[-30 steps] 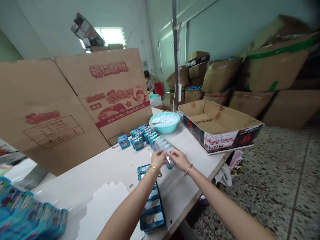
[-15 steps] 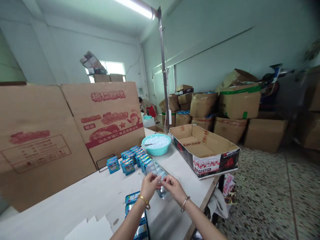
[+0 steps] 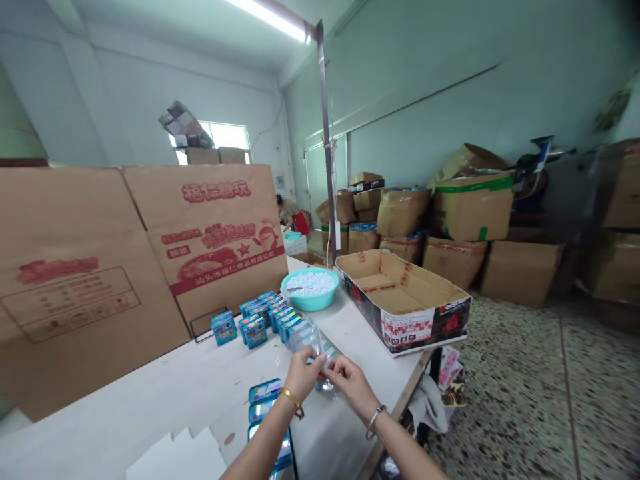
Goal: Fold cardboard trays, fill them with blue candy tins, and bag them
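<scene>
My left hand [image 3: 301, 375] and my right hand [image 3: 353, 383] meet over the table, fingertips pinched together on a clear plastic piece [image 3: 306, 335]. The plastic is see-through and shiny, perhaps a bag or a moulded tray; I cannot tell which. It stretches forward from my fingers toward rows of small blue boxes [image 3: 256, 333] standing on the white table [image 3: 200, 380]. Partly hidden under my left forearm lies a row of flat blue cases [image 3: 264, 390]. Beyond the boxes sits a turquoise basin [image 3: 313, 304] full of small white pieces, with a scoop-like tool in it.
A shallow open carton [image 3: 425, 327] rests along the table's right edge. Tall brown cardboard [image 3: 220, 233] walls off the left side. White sheets [image 3: 177, 457] lie near the front. A metal post [image 3: 327, 133] rises behind the basin. Another person [image 3: 287, 210] bends over far back.
The clear plastic now stands up higher beyond my fingers. Both hands stay close together and have shifted only slightly. The view has turned a little.
</scene>
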Demonstrator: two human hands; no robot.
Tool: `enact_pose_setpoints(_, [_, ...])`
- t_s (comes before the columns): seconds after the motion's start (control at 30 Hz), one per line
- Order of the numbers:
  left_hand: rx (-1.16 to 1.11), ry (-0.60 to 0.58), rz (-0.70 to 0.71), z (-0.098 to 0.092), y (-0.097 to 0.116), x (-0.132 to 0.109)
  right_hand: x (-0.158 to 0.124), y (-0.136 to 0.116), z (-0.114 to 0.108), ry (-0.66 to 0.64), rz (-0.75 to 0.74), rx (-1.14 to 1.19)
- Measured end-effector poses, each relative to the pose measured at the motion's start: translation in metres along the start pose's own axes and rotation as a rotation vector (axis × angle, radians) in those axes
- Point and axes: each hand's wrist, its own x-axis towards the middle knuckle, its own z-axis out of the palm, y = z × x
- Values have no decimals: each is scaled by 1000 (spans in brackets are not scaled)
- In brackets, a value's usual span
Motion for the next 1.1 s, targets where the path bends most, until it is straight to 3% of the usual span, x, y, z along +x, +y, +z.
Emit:
enact_pose_setpoints(0.17, [7,-92,-22,-3,-1,-1,-2,2,-13,113,57,85])
enact_pose_setpoints(0.23, [58,-85,-9,-3,-1,-1,-7,-3,-18,127,-16,-92])
enact_pose_setpoints(0.4, [381,-57,154,1,6,-6,-22,-17,-22,-40,-209,-787])
enact_pose_setpoints(0.47, [601,-15,249,1,15,-12,-24,-31,-29,56,-249,-931])
enact_pose_setpoints(0.53, [759,28,266,-4,26,-21,-24,-54,-39,237,-297,-1030])
enact_pose_setpoints(0.57, [768,5,240,-9,32,-26,-24,-67,-43,324,-323,-1073])
enact_pose_setpoints(0.63, [621,-163,176,-25,43,-39,-30,-91,-45,440,-388,-1179])
enact_pose_setpoints(0.7, [343,-304,143,-50,46,-52,-44,-103,-37,388,-430,-1290])
enact_pose_setpoints(0.73, [212,-285,133,-65,43,-58,-53,-102,-29,305,-418,-1338])
enact_pose_setpoints(0.77, [114,-173,113,-82,37,-64,-63,-94,-19,200,-374,-1375])
enact_pose_setpoints(0.87, [-22,374,-86,-124,3,-82,-87,-47,12,-84,-126,-1409])
enact_pose_setpoints(0.9, [-58,489,-210,-132,-11,-89,-93,-27,22,-155,-46,-1384])
enact_pose_setpoints(0.93, [-107,528,-322,-136,-23,-95,-98,-9,31,-211,19,-1350])
enact_pose_setpoints(1.0, [-208,466,-470,-131,-43,-109,-103,21,48,-291,133,-1267])
enact_pose_setpoints(1.1, [-305,330,-397,-105,-53,-121,-107,44,64,-309,189,-1046])
